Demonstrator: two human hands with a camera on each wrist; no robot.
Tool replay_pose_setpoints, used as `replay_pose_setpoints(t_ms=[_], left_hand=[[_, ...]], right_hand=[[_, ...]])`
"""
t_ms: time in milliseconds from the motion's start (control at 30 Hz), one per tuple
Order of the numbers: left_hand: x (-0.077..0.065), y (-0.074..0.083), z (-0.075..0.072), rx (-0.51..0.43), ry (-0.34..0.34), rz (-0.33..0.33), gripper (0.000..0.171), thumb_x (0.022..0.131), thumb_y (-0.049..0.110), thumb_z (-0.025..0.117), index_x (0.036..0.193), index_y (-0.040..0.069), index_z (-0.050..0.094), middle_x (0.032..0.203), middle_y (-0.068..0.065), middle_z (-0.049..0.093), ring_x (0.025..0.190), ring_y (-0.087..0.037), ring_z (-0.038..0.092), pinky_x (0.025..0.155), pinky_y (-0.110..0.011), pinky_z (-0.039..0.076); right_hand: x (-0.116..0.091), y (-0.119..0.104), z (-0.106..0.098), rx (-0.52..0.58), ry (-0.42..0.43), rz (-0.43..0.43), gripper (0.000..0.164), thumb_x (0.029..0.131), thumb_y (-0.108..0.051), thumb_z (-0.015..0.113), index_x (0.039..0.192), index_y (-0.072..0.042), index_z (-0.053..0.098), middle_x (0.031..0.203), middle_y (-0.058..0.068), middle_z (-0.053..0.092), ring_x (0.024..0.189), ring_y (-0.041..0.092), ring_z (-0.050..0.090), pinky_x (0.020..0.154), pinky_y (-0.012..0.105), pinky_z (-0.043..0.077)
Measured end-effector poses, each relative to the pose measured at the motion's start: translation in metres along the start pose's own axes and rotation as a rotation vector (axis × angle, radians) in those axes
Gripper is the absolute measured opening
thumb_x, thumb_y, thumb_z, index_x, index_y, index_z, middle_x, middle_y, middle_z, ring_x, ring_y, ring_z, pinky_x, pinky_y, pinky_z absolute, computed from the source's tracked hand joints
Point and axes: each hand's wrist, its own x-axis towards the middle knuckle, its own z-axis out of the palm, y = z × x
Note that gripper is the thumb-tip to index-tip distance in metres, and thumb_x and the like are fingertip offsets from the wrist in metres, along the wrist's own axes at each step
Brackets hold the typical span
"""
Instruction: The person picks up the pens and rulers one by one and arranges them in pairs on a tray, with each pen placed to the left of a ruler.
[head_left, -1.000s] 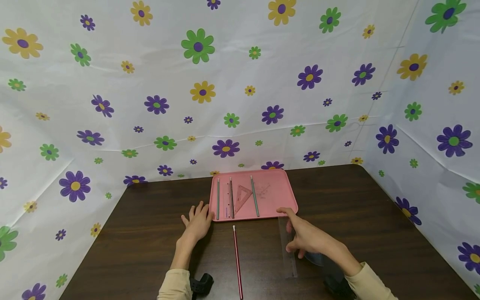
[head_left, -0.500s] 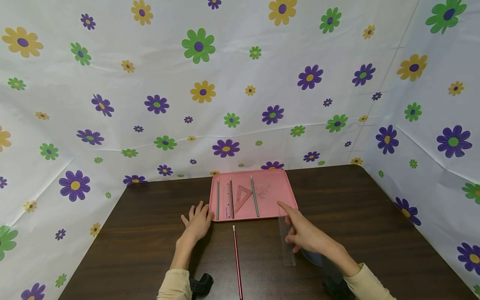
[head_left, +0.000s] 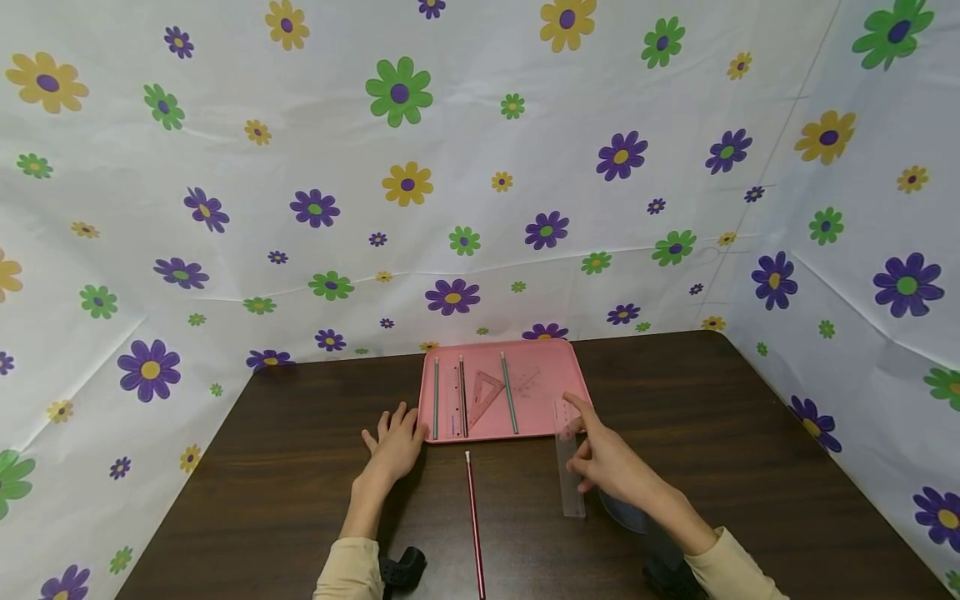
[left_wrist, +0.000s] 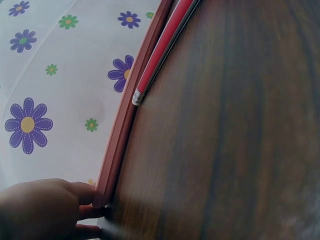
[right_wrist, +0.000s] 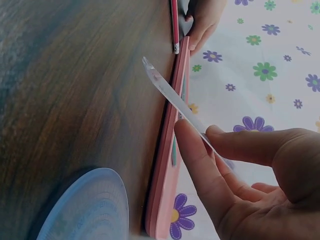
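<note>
Thumb and fingers of my right hand pinch a clear plastic ruler. In the head view its far end overlaps the front right part of the pink tray; in the right wrist view the ruler slants above the table. My left hand touches the tray's front left corner with fingers spread. In the tray lie two green pencils, a dark pencil, another clear ruler, a see-through set square and, to their right, a faint clear piece with markings.
A red pencil with a white eraser end lies on the dark wooden table before the tray. A clear, bluish protractor lies under my right wrist. A flower-printed cloth hangs behind and at the right.
My right hand has moved slightly forward with the ruler, whose near end has shifted away from the table's front. My left hand stays at the tray corner.
</note>
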Motion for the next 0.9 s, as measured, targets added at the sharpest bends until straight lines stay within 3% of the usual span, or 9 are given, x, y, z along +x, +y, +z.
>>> replay_pose_setpoints(t_ms=[467, 900], left_hand=[[0.0, 0.0, 0.0, -0.003, 0.002, 0.001, 0.05, 0.107, 0.03, 0.04, 0.148, 0.002, 0.043, 0.161, -0.025, 0.025, 0.147, -0.055, 0.012, 0.106, -0.082, -0.003], [0.002, 0.0, 0.0, -0.002, 0.007, -0.004, 0.05, 0.107, 0.031, 0.04, 0.147, 0.002, 0.044, 0.161, -0.024, 0.026, 0.147, -0.054, 0.013, 0.106, -0.082, -0.002]], right_hand=[[0.006, 0.0, 0.002, -0.064, 0.061, -0.03, 0.088, 0.084, 0.014, 0.065, 0.156, -0.012, 0.022, 0.111, 0.019, 0.057, 0.067, 0.016, 0.063, 0.053, 0.024, 0.056], [0.022, -0.004, 0.004, -0.055, 0.134, -0.059, 0.077, 0.086, 0.014, 0.063, 0.153, -0.008, 0.032, 0.106, 0.02, 0.062, 0.072, 0.016, 0.064, 0.051, 0.027, 0.056]])
